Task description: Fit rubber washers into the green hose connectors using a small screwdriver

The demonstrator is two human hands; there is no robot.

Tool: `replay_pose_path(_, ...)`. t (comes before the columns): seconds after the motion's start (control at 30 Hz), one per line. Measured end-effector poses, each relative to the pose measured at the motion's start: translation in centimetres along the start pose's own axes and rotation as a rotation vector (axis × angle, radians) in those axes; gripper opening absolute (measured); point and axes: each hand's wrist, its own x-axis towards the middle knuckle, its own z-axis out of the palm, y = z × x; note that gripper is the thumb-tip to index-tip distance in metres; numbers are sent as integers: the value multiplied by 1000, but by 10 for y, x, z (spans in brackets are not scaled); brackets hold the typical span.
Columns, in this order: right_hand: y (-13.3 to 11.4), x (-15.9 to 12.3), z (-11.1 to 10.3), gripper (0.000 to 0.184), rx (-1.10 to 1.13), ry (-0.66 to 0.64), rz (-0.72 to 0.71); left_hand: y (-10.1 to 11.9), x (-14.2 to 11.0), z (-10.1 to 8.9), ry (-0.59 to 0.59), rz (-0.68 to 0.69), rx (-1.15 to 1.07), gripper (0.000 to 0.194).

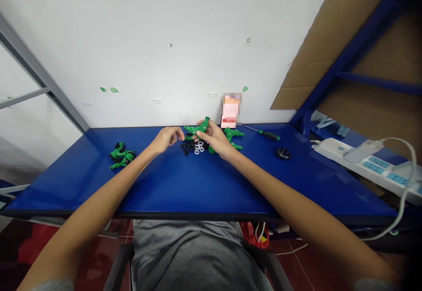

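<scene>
My right hand (215, 136) is closed round a green Y-shaped hose connector (201, 127), held up over the table with its branches pointing left and up. Just left of it is my left hand (169, 138), its fingers curled inward; whatever they may hold is too small to make out. Beneath the connector lie several white rings (198, 147) and small black round parts (186, 152). More green connectors (233, 133) lie right beside my right hand, partly hidden by it. Farther left on the table is a group of green connectors with black parts (121, 155).
A screwdriver (268, 135) with a green and black handle lies at the back right of the blue table (184, 190). In front of it sits a round black object (283, 152). A white power strip (365, 163) with a cable runs along the right side. A blurred pink card (231, 110) leans on the wall.
</scene>
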Motion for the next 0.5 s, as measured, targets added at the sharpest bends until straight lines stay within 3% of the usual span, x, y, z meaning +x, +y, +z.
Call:
replay_pose_path(0.13,-5,1,-4,38,201,74,60,-1,2,0,-15,74,63,33)
replay_pose_path(0.23,-12,2,-12,34,352,81,154,1,-1,1,-80,150,207,45)
replay_pose_path(0.37,-16,2,-17,39,258,96,190,9,-9,4,-16,186,531,52)
replay_pose_path(0.5,-13,5,-14,37,23,189,107,23,-15,7,1,183,561,46)
